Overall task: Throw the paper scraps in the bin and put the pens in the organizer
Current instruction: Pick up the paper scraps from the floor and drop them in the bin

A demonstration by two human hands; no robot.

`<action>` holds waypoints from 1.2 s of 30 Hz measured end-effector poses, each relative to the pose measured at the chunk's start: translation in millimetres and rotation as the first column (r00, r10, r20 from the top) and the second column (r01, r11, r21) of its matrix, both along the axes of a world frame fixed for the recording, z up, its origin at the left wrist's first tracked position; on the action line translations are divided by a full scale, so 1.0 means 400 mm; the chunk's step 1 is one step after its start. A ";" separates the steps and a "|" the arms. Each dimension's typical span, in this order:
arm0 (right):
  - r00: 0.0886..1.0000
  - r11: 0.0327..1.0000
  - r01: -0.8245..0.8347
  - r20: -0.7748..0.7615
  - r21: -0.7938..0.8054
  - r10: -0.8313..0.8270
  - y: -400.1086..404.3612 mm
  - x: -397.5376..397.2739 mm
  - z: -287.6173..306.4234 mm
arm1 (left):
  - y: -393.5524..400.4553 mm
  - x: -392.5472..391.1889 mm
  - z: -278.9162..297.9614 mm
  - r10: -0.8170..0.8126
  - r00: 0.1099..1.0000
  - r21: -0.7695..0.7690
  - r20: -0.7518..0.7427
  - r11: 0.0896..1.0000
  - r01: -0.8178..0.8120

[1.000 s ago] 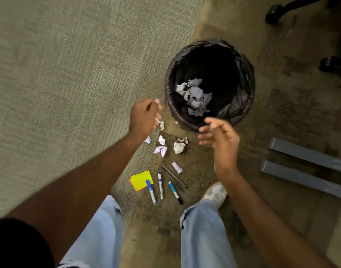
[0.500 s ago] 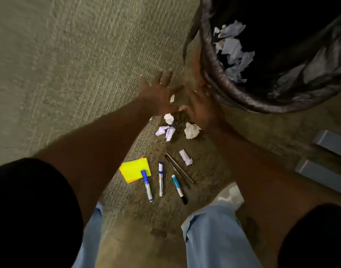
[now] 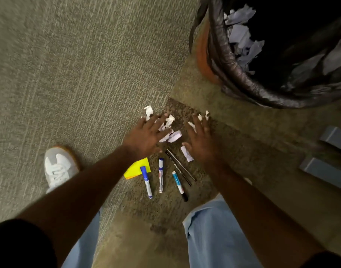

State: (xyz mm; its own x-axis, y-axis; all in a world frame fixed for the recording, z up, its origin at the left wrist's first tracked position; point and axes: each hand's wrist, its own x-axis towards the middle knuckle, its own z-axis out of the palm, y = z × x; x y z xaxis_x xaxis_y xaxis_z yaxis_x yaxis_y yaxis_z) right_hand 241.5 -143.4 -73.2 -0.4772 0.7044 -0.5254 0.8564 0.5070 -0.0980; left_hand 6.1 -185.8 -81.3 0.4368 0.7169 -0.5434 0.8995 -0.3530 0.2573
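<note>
**Reaching down to the scraps on the floor**

Scanning from the left, your white shoe stands on the carpet. Your left hand is spread open, palm down, over the crumpled paper scraps, holding nothing. Nearer you lie a yellow sticky pad, three markers and two thin dark pens, side by side on the floor. Your right hand is likewise open with fingers splayed, just right of the scraps, one folded scrap beside its thumb. Far right, the black-lined bin already holds torn paper.
</note>
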 end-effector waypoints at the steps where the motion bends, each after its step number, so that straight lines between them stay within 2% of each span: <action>1: 1.000 1.000 -0.008 0.001 0.024 0.008 -0.008 0.005 -0.002 | -0.007 0.004 -0.002 0.017 1.000 0.030 -0.006 0.999 -0.017; 6: 0.976 0.985 0.159 -0.137 -0.068 -0.167 0.025 0.003 -0.028 | 0.033 0.020 -0.018 0.022 1.000 0.154 0.014 0.988 -0.024; 10: 0.950 0.991 0.084 -0.292 -0.109 -0.112 0.034 -0.037 -0.040 | 0.051 0.019 -0.038 -0.030 0.998 0.140 0.057 0.990 0.022; 12: 0.952 0.993 0.027 -0.300 -0.111 -0.059 0.015 -0.066 -0.032 | 0.044 0.013 -0.051 -0.025 0.993 0.113 0.119 0.994 0.011; 14: 0.953 0.994 0.034 -0.297 -0.107 -0.064 0.001 -0.089 -0.030 | 0.043 0.012 -0.058 0.018 0.984 0.077 0.176 0.996 -0.032; 18: 0.909 0.975 0.174 -0.359 -0.138 -0.213 0.008 -0.120 -0.048 | 0.048 0.018 -0.065 0.131 0.947 0.009 0.294 0.990 -0.140; 21: 0.851 0.937 0.283 -0.397 -0.206 -0.345 0.020 -0.133 -0.057 | 0.050 0.019 -0.048 0.285 0.886 -0.026 0.365 0.955 -0.296; 24: 0.695 0.813 0.491 -0.423 -0.313 -0.582 0.019 -0.129 -0.023 | 0.049 0.003 -0.010 0.518 0.723 -0.123 0.457 0.841 -0.526; 26: 0.574 0.714 0.590 -0.425 -0.378 -0.700 0.011 -0.124 0.034 | 0.048 -0.021 0.036 0.695 0.517 -0.265 0.499 0.691 -0.673; 28: 0.440 0.635 0.634 -0.470 -0.441 -0.765 0.008 -0.123 0.120 | 0.053 -0.042 0.105 0.806 0.297 -0.406 0.513 0.532 -0.743; 30: 0.291 0.566 0.655 -0.524 -0.501 -0.801 0.016 -0.123 0.235 | 0.071 -0.051 0.204 0.857 0.127 -0.524 0.499 0.415 -0.744; 32: 0.159 0.520 0.662 -0.577 -0.539 -0.801 0.036 -0.122 0.357 | 0.099 -0.050 0.309 0.886 -0.007 -0.631 0.464 0.325 -0.704; 36: -0.070 0.441 0.681 -0.652 -0.584 -0.755 0.115 -0.107 0.593 | 0.200 -0.036 0.508 0.865 -0.228 -0.792 0.447 0.264 -0.551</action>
